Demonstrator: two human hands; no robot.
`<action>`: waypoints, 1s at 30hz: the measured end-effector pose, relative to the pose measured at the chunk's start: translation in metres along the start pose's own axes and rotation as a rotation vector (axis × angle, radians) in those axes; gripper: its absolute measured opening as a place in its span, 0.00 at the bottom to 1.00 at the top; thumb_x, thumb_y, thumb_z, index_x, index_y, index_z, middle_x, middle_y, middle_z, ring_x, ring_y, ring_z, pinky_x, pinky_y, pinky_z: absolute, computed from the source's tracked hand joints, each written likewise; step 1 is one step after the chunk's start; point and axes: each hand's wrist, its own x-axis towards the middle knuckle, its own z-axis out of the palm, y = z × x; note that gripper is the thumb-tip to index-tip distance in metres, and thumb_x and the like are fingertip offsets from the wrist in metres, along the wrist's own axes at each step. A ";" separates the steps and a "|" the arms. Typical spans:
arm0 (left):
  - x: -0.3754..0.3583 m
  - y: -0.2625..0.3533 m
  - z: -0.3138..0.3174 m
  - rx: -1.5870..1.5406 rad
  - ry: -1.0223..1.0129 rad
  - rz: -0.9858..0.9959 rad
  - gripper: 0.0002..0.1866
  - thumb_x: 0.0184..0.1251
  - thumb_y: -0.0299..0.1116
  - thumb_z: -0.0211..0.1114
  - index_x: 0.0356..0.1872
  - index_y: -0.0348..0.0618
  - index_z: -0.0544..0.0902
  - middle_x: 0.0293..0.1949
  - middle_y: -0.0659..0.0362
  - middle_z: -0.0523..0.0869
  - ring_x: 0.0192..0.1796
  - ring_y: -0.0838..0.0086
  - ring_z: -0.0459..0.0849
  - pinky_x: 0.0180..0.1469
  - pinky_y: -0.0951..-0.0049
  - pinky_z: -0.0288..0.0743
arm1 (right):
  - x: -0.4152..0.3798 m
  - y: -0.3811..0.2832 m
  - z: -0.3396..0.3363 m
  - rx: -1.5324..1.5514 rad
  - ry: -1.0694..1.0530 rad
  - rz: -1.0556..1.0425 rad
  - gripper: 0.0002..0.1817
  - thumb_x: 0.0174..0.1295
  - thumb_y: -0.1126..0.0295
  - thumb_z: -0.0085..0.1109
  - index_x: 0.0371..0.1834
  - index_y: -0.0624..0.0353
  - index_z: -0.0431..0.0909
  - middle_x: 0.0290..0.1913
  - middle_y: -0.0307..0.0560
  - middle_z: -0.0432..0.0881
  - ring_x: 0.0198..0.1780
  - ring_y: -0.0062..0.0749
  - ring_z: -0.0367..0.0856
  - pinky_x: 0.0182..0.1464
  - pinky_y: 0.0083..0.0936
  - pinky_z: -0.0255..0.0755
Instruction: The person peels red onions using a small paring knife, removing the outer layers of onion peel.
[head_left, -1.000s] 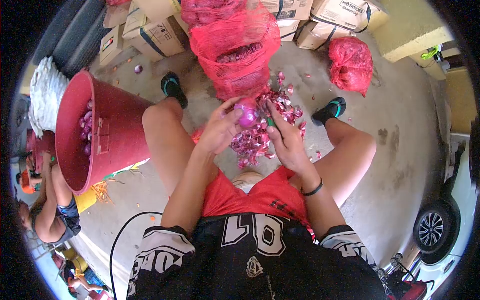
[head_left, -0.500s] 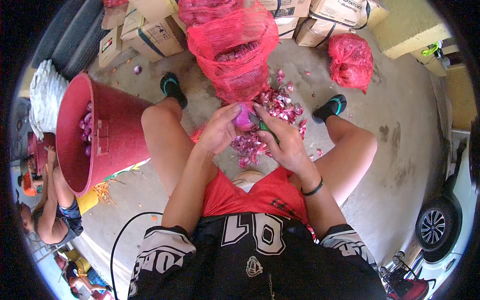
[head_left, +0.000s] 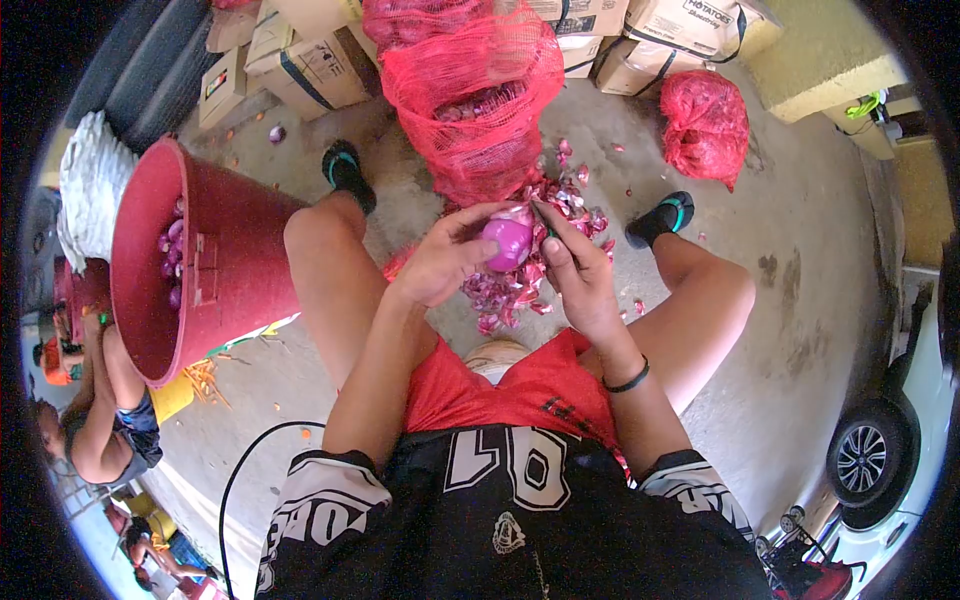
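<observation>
Between my knees, my left hand (head_left: 440, 258) is closed around a red onion (head_left: 508, 244), whose smooth purple side faces me. My right hand (head_left: 582, 278) grips a small knife (head_left: 541, 217); its dark blade sits at the onion's upper right edge, and its handle is mostly hidden in my fingers. Loose onion skins (head_left: 500, 298) lie in a heap on the floor beneath both hands. Just beyond them stands a red mesh sack (head_left: 470, 125) with onions showing through the net.
At my left leans a large red tub (head_left: 245, 270) with several onions (head_left: 173, 250) inside. Cardboard boxes (head_left: 315, 72) and a smaller red sack (head_left: 704, 125) stand ahead. Another person (head_left: 105, 410) sits at the far left. A car wheel (head_left: 868, 455) is at the right.
The onion has turned in my left hand, showing more of its smooth side. My right hand has shifted slightly right, and the knife has moved up to the onion's upper edge.
</observation>
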 end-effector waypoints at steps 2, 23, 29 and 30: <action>-0.001 0.001 0.000 0.047 -0.016 0.006 0.33 0.58 0.24 0.70 0.66 0.36 0.69 0.59 0.55 0.78 0.59 0.70 0.78 0.64 0.66 0.72 | 0.000 0.004 0.000 0.092 0.005 0.058 0.22 0.73 0.66 0.49 0.66 0.64 0.70 0.59 0.50 0.80 0.59 0.29 0.75 0.63 0.24 0.65; 0.005 -0.001 0.002 0.236 0.086 0.063 0.33 0.50 0.18 0.73 0.61 0.40 0.71 0.55 0.59 0.79 0.58 0.72 0.76 0.62 0.70 0.71 | 0.002 -0.023 -0.026 0.016 -0.328 0.299 0.26 0.71 0.65 0.52 0.71 0.60 0.65 0.62 0.49 0.78 0.62 0.29 0.74 0.65 0.26 0.65; 0.004 0.000 -0.001 0.353 0.110 0.094 0.34 0.49 0.19 0.75 0.60 0.41 0.71 0.55 0.59 0.77 0.59 0.72 0.75 0.62 0.70 0.71 | 0.003 -0.014 -0.017 -0.107 -0.351 -0.037 0.24 0.72 0.65 0.52 0.70 0.59 0.67 0.64 0.51 0.76 0.63 0.31 0.74 0.65 0.26 0.65; 0.003 0.002 0.000 0.363 0.120 0.081 0.35 0.49 0.19 0.75 0.60 0.41 0.71 0.55 0.59 0.77 0.60 0.72 0.75 0.63 0.70 0.71 | 0.004 -0.014 -0.017 -0.107 -0.356 -0.060 0.24 0.72 0.65 0.51 0.70 0.59 0.67 0.65 0.51 0.75 0.64 0.31 0.74 0.65 0.26 0.65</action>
